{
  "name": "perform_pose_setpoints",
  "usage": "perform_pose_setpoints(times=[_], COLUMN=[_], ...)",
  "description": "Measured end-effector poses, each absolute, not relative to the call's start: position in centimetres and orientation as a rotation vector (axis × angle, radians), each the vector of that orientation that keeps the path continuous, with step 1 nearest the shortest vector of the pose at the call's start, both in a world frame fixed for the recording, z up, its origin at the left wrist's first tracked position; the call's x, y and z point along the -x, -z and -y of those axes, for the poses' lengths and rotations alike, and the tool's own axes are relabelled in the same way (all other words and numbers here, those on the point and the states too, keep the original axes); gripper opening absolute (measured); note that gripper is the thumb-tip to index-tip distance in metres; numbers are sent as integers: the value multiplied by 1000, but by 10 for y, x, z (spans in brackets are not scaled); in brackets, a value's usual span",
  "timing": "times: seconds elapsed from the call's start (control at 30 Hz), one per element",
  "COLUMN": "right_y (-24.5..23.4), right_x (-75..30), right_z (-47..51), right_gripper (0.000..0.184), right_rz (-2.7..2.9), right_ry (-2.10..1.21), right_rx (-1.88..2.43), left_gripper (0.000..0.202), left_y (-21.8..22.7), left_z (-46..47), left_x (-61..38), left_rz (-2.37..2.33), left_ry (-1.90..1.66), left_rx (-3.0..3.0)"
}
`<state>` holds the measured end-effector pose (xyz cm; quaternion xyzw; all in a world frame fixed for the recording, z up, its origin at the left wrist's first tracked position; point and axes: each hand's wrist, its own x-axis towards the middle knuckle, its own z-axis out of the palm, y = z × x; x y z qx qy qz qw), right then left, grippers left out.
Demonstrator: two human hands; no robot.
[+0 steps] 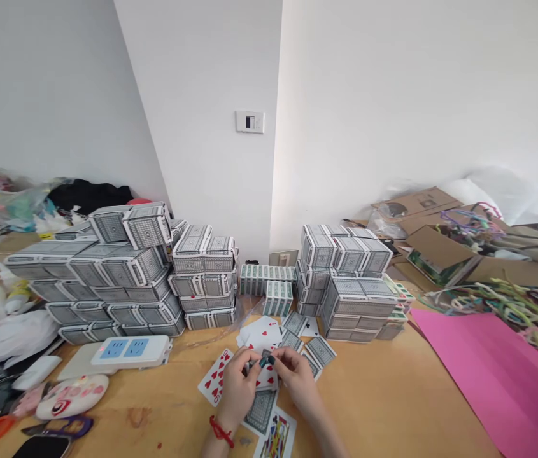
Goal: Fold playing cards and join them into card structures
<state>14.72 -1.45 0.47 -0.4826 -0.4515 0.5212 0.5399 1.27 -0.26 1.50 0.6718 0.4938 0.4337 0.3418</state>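
Note:
My left hand (240, 387) and my right hand (296, 375) meet over the wooden table, thumbs and fingertips pinched together. Between them is a playing card, its grey patterned back (266, 353) showing only as a small patch; how far it is bent I cannot tell. Just below lies a red-pip card (269, 377), partly covered by my hands. A nine of hearts (214, 375) rests left of my left hand. Nearer me are a face-down card (260, 410) and a face card (278, 434). Beyond my fingers, several loose cards (292, 323) overlap, with an ace of hearts (265, 331) face up.
Blocks of folded cards stand in tall stacks at left (120, 280) and right (359, 299), with green card blocks (269, 280) between. A power strip (131, 351), computer mouse (72, 395) and scissors (65, 425) lie left. Pink paper (493, 375) and cardboard boxes (464, 254) occupy the right.

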Motion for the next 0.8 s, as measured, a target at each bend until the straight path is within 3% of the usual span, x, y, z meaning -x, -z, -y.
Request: perform_pose_setpoints(times=[0.43, 0.63, 0.8], right_y=[0, 0, 0], right_x=[-138, -140, -136], right_z=[17, 17, 18], right_gripper=[24, 26, 25], right_rz=[1142, 1203, 1222], right_ry=[-1046, -1146, -993], right_rx=[1321, 1268, 1374], left_gripper=[9, 8, 8], left_y=[-14, -8, -7], left_z=[4, 2, 1], left_x=[-15, -13, -12], left_rz=[-1367, -1377, -1373], left_ry=[-1125, -1107, -1137], left_rx=[-1764, -1789, -1799])
